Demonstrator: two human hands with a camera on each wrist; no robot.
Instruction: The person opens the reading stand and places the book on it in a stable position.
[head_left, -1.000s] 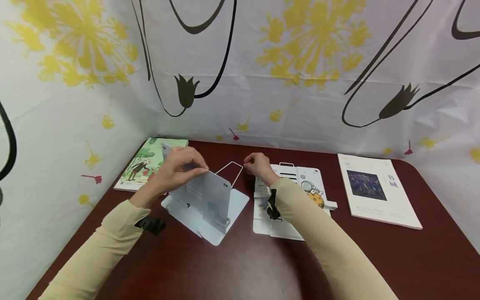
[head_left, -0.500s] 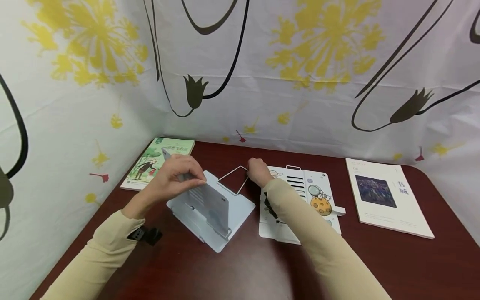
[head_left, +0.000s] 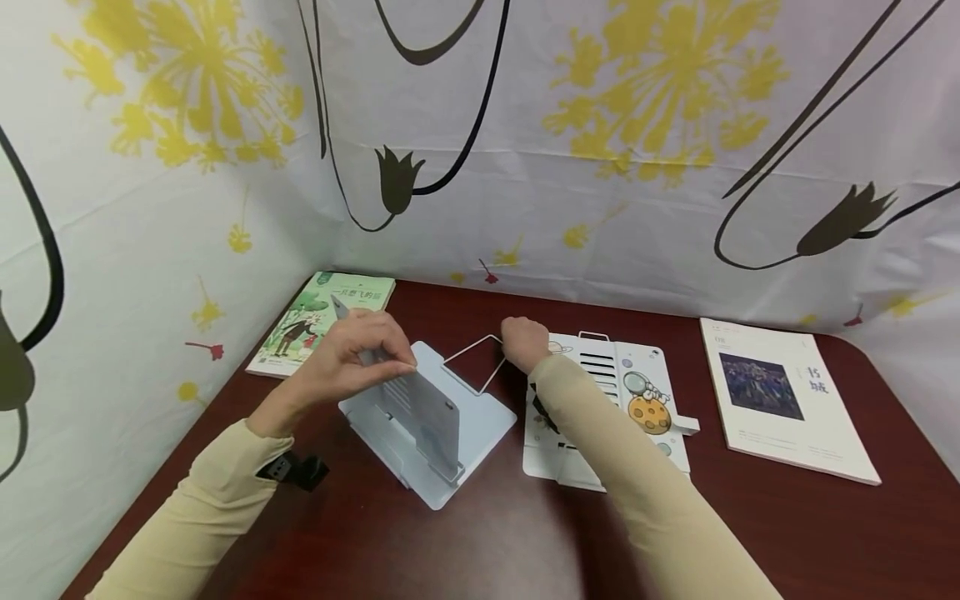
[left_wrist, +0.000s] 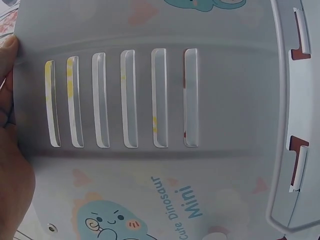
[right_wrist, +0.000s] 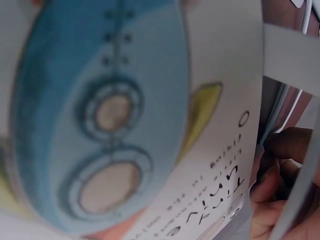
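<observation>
A pale blue folding book stand [head_left: 487, 417] rests on the table with its slotted panel [left_wrist: 235, 100] raised at a slant. My left hand [head_left: 360, 354] pinches the panel's upper edge between thumb and fingers; dinosaur prints show on it in the left wrist view. From the back of the stand a thin wire loop [head_left: 462, 378] sticks out to the right. My right hand [head_left: 525, 343] grips its far corner with curled fingers, partly hidden there by the hand. Under the right forearm lies a second, white book stand [head_left: 648, 412] with an astronaut print.
A green illustrated book [head_left: 300, 325] lies at the back left corner, behind the left hand. On the right side of the dark red table [head_left: 480, 550] lies a white book [head_left: 780, 450]. A patterned cloth wall [head_left: 465, 200] closes off the back and left.
The panel in my left hand has swung slightly left, baring more of the base behind it. My right hand has closed over the wire loop's corner, and the loop now lies lower. The head view shifted.
</observation>
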